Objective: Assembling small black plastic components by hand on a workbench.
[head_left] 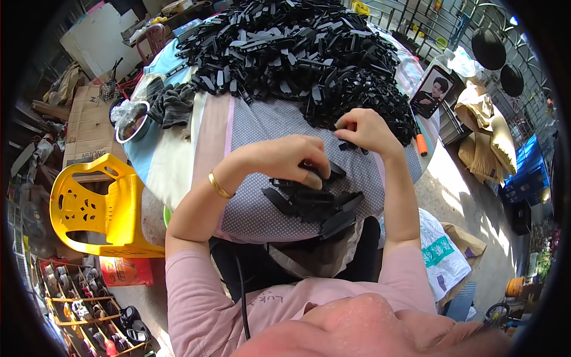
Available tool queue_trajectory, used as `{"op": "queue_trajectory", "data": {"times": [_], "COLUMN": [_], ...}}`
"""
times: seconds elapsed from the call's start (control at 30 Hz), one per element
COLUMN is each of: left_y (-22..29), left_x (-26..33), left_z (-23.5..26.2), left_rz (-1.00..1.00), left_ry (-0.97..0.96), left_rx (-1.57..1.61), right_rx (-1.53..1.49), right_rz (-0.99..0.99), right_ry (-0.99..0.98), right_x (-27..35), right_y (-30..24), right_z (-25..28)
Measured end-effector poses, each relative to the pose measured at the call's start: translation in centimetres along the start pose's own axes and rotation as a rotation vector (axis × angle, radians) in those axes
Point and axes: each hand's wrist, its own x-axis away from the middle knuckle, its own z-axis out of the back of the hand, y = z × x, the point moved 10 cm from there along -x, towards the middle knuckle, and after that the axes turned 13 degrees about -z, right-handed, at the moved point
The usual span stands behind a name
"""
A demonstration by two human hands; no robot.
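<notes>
A great heap of black plastic pieces [285, 53] covers the far half of a cloth-covered table [256, 119]. My left hand [294, 157], a gold bangle on its wrist, curls around a black plastic piece [306, 169] near the table's front edge. Several more long black pieces [339, 217] lie just below that hand, some at the table edge. At the heap's near right edge, my right hand [366, 131] is closed, thumb and fingers together beside small black parts [351, 146]. Whatever those fingertips hold is too small to make out.
An orange-handled tool [422, 144] and a propped phone [433, 92] are on the right of the table. Grey gloves [169, 102] and a white-rimmed bowl [134, 131] sit at the left. A yellow chair [107, 208] stands left; an open sack [315, 256] hangs at my lap.
</notes>
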Motion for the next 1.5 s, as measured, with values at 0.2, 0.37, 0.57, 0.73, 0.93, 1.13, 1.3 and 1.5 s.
{"op": "queue_trajectory", "data": {"times": [0.2,0.37,0.57,0.73,0.93,1.13,1.3,1.5], "left_y": [-3.1,-7.0,-8.9,-4.3,-8.7,-10.2,-10.4,-10.4], "left_x": [0.7,3.2,2.0,2.8,6.5,6.5,4.7,4.5], "left_z": [4.0,9.5,9.5,9.0,7.4,4.7,2.4,1.8], "left_rz": [0.199,0.255,0.255,-0.014,0.372,0.394,0.315,0.293], "left_ry": [0.301,0.441,0.216,0.602,0.960,0.935,0.925,0.934], "left_rx": [0.063,-1.020,-1.166,-1.042,0.002,0.552,0.977,1.068], "right_rx": [0.491,0.489,0.449,0.390,0.238,-0.257,-0.351,-0.507], "right_rz": [-0.018,0.093,0.111,0.138,0.171,0.246,0.273,0.225], "right_ry": [0.150,0.147,0.104,0.123,0.076,0.231,0.377,0.433], "right_x": [1.3,1.4,1.3,1.4,1.8,1.6,1.6,1.6], "right_y": [-1.0,-2.3,-2.6,-3.4,-3.9,-4.7,-4.7,-4.3], "right_z": [-0.7,-2.5,-3.5,-4.0,-3.9,-1.5,0.4,0.3]}}
